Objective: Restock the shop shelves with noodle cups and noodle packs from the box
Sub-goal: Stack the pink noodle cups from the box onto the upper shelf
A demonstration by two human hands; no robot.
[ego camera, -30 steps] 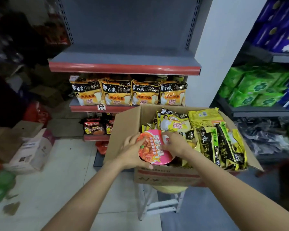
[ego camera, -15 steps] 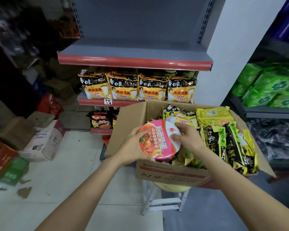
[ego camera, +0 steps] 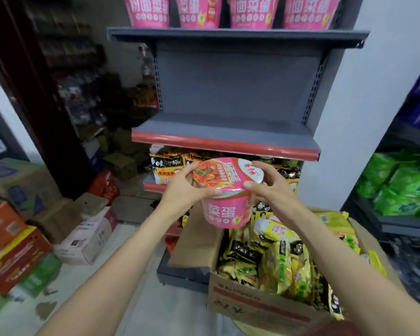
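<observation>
A pink noodle cup (ego camera: 224, 194) with a picture lid is held upright in the air in front of the shelving. My left hand (ego camera: 183, 190) grips its left rim and my right hand (ego camera: 267, 187) grips its right rim. Below it the cardboard box (ego camera: 250, 301) holds several yellow and black noodle packs (ego camera: 279, 258). A bare grey shelf with a red edge (ego camera: 224, 141) is just above the cup. Several matching pink cups (ego camera: 230, 12) stand on the top shelf. Noodle packs (ego camera: 166, 166) fill the shelf behind my hands.
Cartons lie on the floor at the left: a white one (ego camera: 87, 236) and a red and green stack (ego camera: 15, 260). Green packets (ego camera: 398, 185) fill a side rack at the right. A white wall (ego camera: 359, 105) stands between the racks.
Both hands have lifted the noodle cup out of the box and turned it upright, up toward the bare shelf. The view has tilted up, showing the top shelf of pink cups.
</observation>
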